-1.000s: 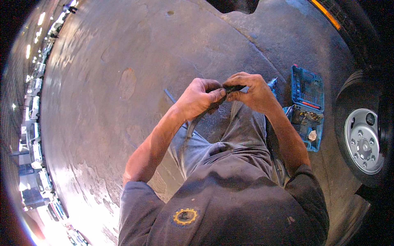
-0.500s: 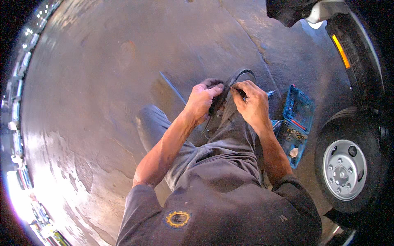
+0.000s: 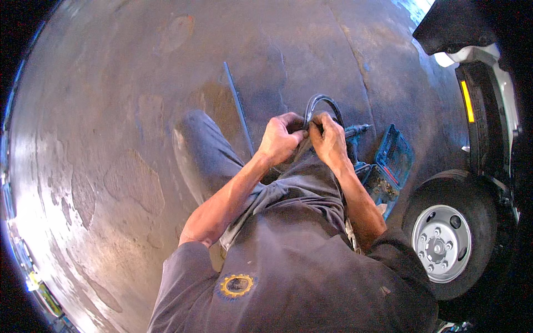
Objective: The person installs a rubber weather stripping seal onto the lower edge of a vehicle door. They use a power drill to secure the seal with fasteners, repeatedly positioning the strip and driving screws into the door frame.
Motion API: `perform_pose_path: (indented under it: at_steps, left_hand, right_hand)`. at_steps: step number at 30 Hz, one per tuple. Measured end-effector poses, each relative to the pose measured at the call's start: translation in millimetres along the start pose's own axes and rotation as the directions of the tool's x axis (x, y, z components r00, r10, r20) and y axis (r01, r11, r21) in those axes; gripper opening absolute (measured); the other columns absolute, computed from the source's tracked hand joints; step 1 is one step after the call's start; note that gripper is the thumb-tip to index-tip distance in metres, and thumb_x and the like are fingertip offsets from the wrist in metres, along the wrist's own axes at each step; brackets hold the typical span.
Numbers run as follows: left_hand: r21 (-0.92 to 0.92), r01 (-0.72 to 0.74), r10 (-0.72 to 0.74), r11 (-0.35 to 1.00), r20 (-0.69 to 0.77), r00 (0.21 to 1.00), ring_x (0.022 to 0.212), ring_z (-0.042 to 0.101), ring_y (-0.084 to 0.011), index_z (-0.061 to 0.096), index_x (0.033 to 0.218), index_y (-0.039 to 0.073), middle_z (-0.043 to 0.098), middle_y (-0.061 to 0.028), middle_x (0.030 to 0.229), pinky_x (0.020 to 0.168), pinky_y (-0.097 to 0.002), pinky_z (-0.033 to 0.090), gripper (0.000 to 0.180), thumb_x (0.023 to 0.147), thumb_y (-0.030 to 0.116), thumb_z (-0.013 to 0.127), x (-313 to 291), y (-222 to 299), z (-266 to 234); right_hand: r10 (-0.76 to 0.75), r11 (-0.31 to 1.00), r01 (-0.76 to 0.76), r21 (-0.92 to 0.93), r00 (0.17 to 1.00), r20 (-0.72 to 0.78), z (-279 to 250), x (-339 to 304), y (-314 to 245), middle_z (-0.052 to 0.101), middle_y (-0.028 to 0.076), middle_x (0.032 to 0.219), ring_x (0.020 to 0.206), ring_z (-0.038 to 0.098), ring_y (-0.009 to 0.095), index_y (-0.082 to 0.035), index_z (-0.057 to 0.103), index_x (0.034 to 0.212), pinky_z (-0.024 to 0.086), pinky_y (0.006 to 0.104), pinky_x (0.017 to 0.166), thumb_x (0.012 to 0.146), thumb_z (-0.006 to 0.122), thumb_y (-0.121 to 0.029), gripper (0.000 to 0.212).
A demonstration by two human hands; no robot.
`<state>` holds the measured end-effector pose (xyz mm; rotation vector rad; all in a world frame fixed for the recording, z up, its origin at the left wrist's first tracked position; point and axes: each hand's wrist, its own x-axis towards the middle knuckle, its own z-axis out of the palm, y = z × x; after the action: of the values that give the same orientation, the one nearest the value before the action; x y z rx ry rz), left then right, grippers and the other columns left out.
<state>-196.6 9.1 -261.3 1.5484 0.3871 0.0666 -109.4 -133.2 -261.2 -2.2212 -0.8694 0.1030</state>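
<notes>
A black, flexible rubber-like strip [image 3: 321, 97] arches up in a narrow loop above my lap. My left hand [image 3: 283, 136] is closed on it, thumb and fingers pinching its left side. Right beside it, my right hand [image 3: 329, 140] also pinches the strip, fingertips pressed together. The two hands almost touch. My fingers hide the part of the strip between them, and its lower run is hard to make out against my grey trousers [image 3: 208, 150].
A blue power drill [image 3: 355, 136] rests just right of my right hand. Next to it lies an open blue case [image 3: 395, 152] with small parts inside. At the right stands a vehicle wheel [image 3: 441, 244]. A long thin bar [image 3: 239, 108] lies on the concrete floor [image 3: 122, 111].
My hands have drawn closer together on the strip, and my left hand has turned. The loop now stands more upright and round. My view has shifted, showing more of the drill.
</notes>
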Motion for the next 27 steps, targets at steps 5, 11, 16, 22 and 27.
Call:
perform_pose_path:
  at_steps: [5,11,16,22,27]
  left_hand:
    - [-0.053,-0.085,0.087,0.995,0.043,0.995,0.095,0.064,-0.0184,0.066,0.111,-0.004,0.07,-0.0123,0.104,0.088,-0.0311,0.049,0.031,0.083,0.009,0.063,13,14,-11]
    - [-0.184,0.025,0.025,0.983,0.266,0.964,0.063,0.053,-0.0081,0.067,0.112,-0.001,0.063,-0.0014,0.079,0.057,-0.0244,0.043,0.033,0.081,0.009,0.062,28,36,-39]
    - [-0.051,-0.029,0.048,0.998,0.433,0.9,0.065,0.054,-0.0107,0.068,0.109,-0.001,0.064,-0.0025,0.081,0.059,-0.0263,0.045,0.034,0.079,0.015,0.063,48,73,-59]
    - [0.657,-0.505,0.747,0.56,-0.135,0.651,0.086,0.062,-0.0175,0.067,0.105,-0.003,0.069,-0.0081,0.097,0.081,-0.0338,0.05,0.031,0.08,0.016,0.066,30,99,-52]
    - [-0.37,0.005,0.047,0.929,0.132,0.99,0.107,0.06,-0.0197,0.056,0.118,-0.006,0.065,-0.0156,0.11,0.088,-0.0334,0.049,0.044,0.084,0.018,0.07,25,61,-5]
  right_hand:
    - [-0.1,0.995,0.1,0.0,0.995,-0.026,-18,7,-22,0.066,0.018,0.083,0.077,0.067,0.033,0.0,0.061,0.091,0.051,0.0382,0.07,0.086,0.061,-0.002,0.006]
    - [-0.321,0.936,0.303,-0.177,0.943,-0.086,-62,21,-33,0.067,0.014,0.096,0.091,0.064,0.034,-0.003,0.065,0.099,0.052,0.0403,0.077,0.084,0.065,-0.01,0.016]
    - [-0.521,0.804,0.501,-0.319,0.853,0.029,-92,47,-50,0.066,0.014,0.105,0.097,0.064,0.033,-0.004,0.066,0.105,0.052,0.0392,0.081,0.082,0.07,-0.015,0.026]
    - [-0.207,0.971,0.201,-0.132,0.978,-0.034,-92,69,-34,0.069,0.013,0.097,0.087,0.068,0.025,-0.002,0.066,0.108,0.052,0.0331,0.077,0.081,0.074,-0.012,0.03]
    - [-0.142,0.99,0.143,0.008,0.986,-0.083,-86,81,-41,0.07,0.011,0.099,0.09,0.066,0.015,0.001,0.066,0.107,0.052,0.0282,0.08,0.083,0.072,-0.006,0.026]
